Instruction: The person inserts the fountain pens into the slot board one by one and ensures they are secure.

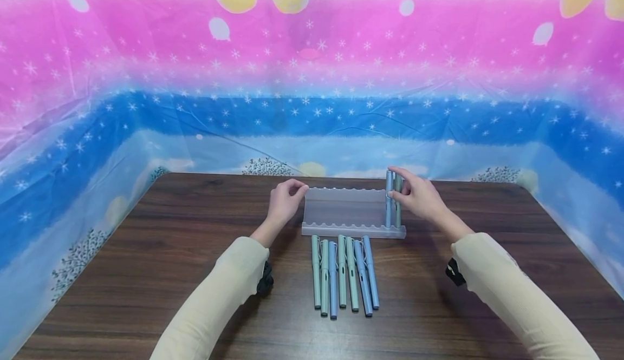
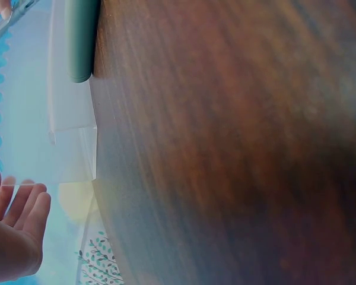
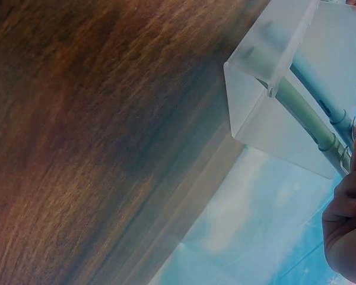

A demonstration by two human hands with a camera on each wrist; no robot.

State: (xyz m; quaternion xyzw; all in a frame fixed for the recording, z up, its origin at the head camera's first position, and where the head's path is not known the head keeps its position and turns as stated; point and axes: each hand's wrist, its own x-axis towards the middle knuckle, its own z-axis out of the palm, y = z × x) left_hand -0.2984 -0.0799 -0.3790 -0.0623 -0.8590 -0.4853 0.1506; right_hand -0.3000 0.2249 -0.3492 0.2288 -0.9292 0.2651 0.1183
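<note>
A translucent pen rack (image 1: 348, 205) with scalloped edges stands on the table, leaning back. My left hand (image 1: 284, 203) pinches its upper left corner; the left wrist view shows the fingers (image 2: 35, 217) at the rack's side edge. At the right end, my right hand (image 1: 423, 197) holds a blue pen (image 1: 389, 205) between thumb and index finger, upright in a notch. Beside it a green pen (image 1: 398, 208) stands in the rack, partly behind the fingers. In the right wrist view both pens' lower ends sit behind the rack's front lip (image 3: 279, 50).
In front of the rack lies a row of several green pens (image 1: 342, 273) and blue pens (image 1: 333, 281), clips toward the rack. The dark wooden table (image 1: 195, 214) ends at a patterned cloth backdrop (image 1: 312, 116) behind and on both sides.
</note>
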